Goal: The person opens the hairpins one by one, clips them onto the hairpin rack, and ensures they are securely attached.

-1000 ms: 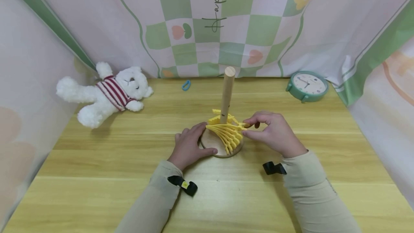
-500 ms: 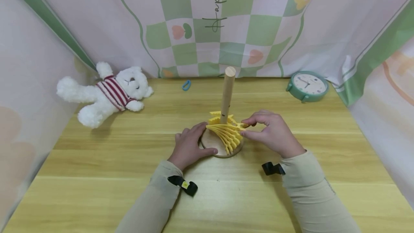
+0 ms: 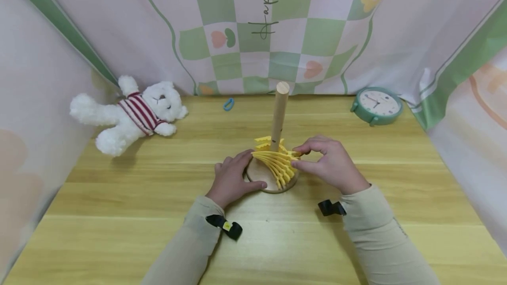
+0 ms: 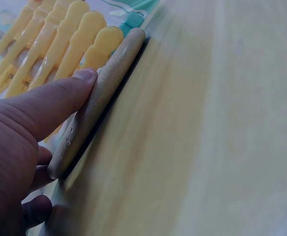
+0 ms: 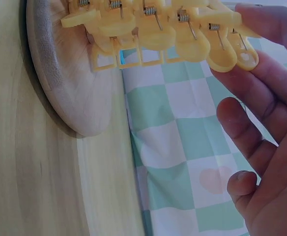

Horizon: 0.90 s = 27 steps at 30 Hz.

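Note:
A wooden post [image 3: 279, 113] rises from a round wooden base [image 3: 259, 173]. Several yellow spring clips [image 3: 282, 168] lie fanned in a stack around the post's foot, and metal springs show on them in the right wrist view. My left hand [image 3: 233, 179] holds the base at its left side; in the left wrist view the thumb presses its rim [image 4: 106, 93] and the other fingers are partly hidden behind it. My right hand [image 3: 330, 162] pinches the handle end of the topmost yellow clip [image 5: 244, 54] between thumb and forefinger, the remaining fingers loosely bent.
On the wooden table [image 3: 99, 241], a white teddy bear [image 3: 134, 113] lies at the back left. A small blue ring-shaped piece [image 3: 228, 104] lies behind the post. At the back right is a green clock [image 3: 377, 105]. A checkered curtain [image 3: 253, 34] hangs along the back.
My right hand has shifted slightly left with the pinched clip. The far yellow ends behind the post have swung a little left. The left hand stays on the base.

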### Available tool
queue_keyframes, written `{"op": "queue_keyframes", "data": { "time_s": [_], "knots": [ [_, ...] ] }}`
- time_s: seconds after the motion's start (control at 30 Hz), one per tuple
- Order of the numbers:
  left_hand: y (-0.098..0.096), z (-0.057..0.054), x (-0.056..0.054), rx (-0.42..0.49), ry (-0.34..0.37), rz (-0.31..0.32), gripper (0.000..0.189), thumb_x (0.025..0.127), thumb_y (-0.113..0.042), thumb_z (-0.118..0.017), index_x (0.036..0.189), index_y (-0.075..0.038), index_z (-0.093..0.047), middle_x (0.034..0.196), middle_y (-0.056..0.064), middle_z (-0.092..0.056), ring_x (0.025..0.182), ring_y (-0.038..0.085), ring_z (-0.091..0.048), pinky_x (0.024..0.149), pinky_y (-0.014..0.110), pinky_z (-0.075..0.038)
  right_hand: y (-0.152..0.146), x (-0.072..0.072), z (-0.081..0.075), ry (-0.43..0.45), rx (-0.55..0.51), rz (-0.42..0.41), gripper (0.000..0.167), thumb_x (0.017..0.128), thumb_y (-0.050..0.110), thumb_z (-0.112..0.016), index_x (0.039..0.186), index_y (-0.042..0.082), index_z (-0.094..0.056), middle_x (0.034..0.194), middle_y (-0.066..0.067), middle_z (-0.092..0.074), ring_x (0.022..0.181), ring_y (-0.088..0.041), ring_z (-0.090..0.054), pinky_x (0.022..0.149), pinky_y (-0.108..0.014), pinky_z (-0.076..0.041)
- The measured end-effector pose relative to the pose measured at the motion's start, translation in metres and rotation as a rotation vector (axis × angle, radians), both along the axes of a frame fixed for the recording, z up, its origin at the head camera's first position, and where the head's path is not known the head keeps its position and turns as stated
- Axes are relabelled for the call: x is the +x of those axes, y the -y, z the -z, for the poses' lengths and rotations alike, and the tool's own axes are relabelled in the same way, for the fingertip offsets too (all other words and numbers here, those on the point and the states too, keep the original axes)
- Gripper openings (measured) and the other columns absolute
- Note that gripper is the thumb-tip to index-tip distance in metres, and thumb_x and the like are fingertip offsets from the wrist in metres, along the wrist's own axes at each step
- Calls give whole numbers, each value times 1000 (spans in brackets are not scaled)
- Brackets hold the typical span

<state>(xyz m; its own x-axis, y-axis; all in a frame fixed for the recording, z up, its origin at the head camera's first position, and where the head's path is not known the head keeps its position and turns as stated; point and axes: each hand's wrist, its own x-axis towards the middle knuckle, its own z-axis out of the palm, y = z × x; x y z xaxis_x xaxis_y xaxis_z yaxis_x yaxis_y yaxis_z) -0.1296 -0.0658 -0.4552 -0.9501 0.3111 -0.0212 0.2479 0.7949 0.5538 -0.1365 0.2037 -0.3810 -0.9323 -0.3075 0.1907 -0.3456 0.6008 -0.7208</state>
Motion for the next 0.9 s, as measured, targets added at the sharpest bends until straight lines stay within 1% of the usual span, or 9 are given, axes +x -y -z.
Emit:
{"op": "queue_keyframes", "data": {
  "time_s": [0.27, 0.5, 0.67, 0.8, 0.9],
  "knots": [
    [0, -2, 1, 4, 9, 0, 98, 77, -67, -75, 155, -21, -40, 159, -7, -39, 116, 24, -48, 89, 44, -27, -4, 0, -5, 61, 45, -17, 28, 83, 35, -83, 104, 18, -77, 100, 0, -68, 97, -20, -58, 92, -50, -42],
    [0, -2, 1, 3, 14, -3, 98, 77, -67, -75, 156, -22, -39, 159, -8, -38, 115, 24, -48, 90, 44, -26, -7, -2, -6, 141, 48, -26, 32, 83, 37, -83, 108, 19, -75, 103, -2, -69, 99, -28, -59, 85, -45, -40],
    [0, -1, 0, 5, 6, -2, 97, 77, -66, -75, 156, -22, -39, 159, -7, -39, 115, 24, -48, 90, 44, -27, -9, -2, -9, 177, 50, -32, 34, 85, 40, -81, 112, 21, -74, 107, 1, -69, 102, -23, -58, 85, -43, -39],
    [0, -1, 0, 5, 5, -1, 97, 77, -67, -75, 156, -22, -39, 159, -7, -39, 115, 24, -48, 90, 44, -27, -10, -1, -10, 178, 43, -44, 30, 89, 40, -77, 113, 22, -74, 108, 5, -70, 102, -18, -57, 86, -43, -39],
    [0, -2, 1, 7, 3, 0, 97, 77, -67, -75, 155, -22, -40, 158, -7, -40, 115, 24, -48, 89, 45, -27, -10, -1, -10, 175, 40, -50, 29, 89, 39, -76, 113, 22, -74, 108, 4, -70, 102, -18, -58, 86, -43, -38]
  ]
}}
